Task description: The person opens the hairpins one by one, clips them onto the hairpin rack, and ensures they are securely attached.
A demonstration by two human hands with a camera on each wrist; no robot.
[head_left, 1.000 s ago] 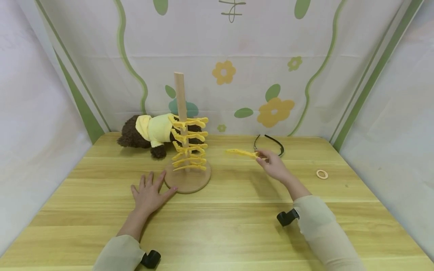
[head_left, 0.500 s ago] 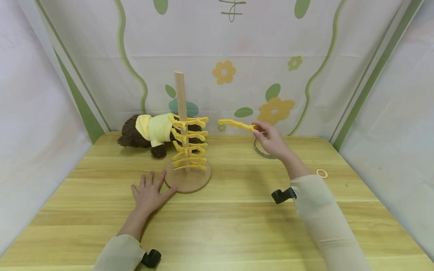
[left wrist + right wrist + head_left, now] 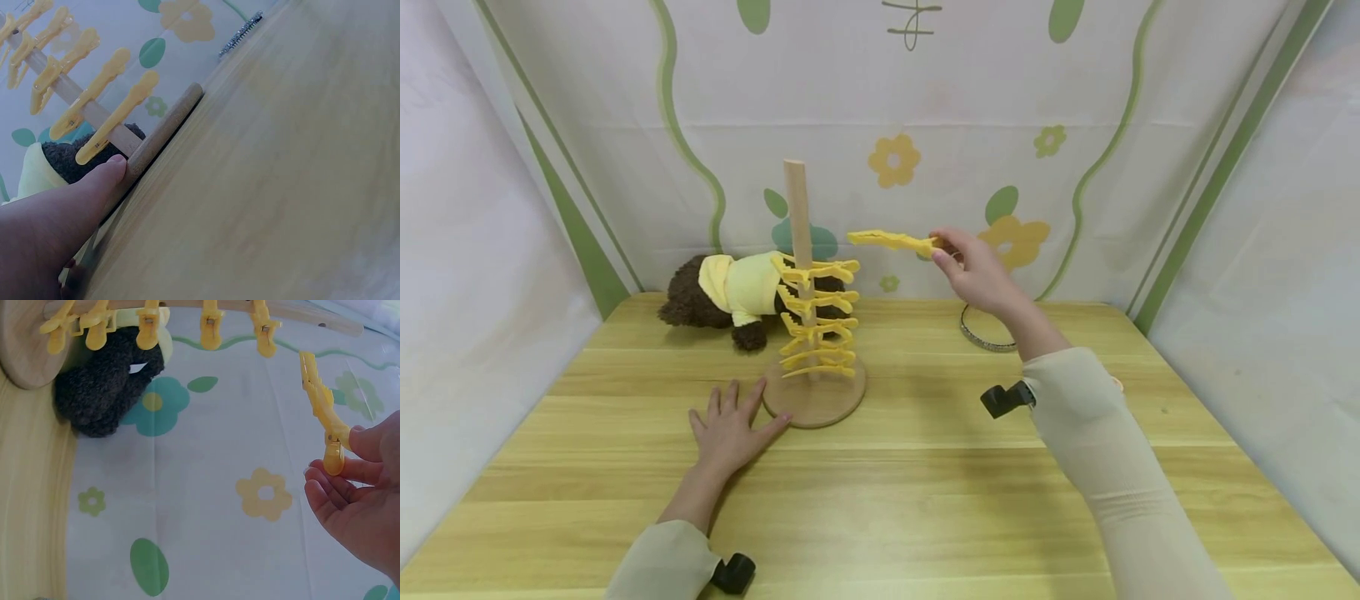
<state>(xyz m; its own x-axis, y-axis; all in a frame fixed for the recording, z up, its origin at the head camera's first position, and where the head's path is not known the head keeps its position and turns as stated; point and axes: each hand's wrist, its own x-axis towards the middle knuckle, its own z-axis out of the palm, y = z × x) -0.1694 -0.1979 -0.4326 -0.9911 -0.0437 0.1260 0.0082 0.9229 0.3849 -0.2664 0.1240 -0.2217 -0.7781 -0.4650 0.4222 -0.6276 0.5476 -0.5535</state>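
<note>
My right hand (image 3: 977,271) pinches one end of a yellow alligator hair clip (image 3: 891,241) between thumb and fingers, raised above the table. The clip's free end points left at the wooden post (image 3: 797,204), a gap between them. In the right wrist view the held clip (image 3: 320,403) is beside a row of like clips (image 3: 210,328) fastened along the post. These yellow clips (image 3: 835,271) jut out sideways on its lower half. My left hand (image 3: 728,433) lies with fingers spread on the table, its thumb and forefinger at the rim of the round wooden base (image 3: 812,408).
Behind the post lies a brown plush toy (image 3: 752,283) in a yellow top. A headband (image 3: 985,342) rests at the back of the table, beneath my right forearm in the head view. My right sleeve mostly covers a small pale ring (image 3: 1117,384). A patterned cloth (image 3: 955,100) hangs behind.
My right hand has lifted the yellow hair clip off low over the table, upward and then left toward the post. The left hand stays in place at the base.
</note>
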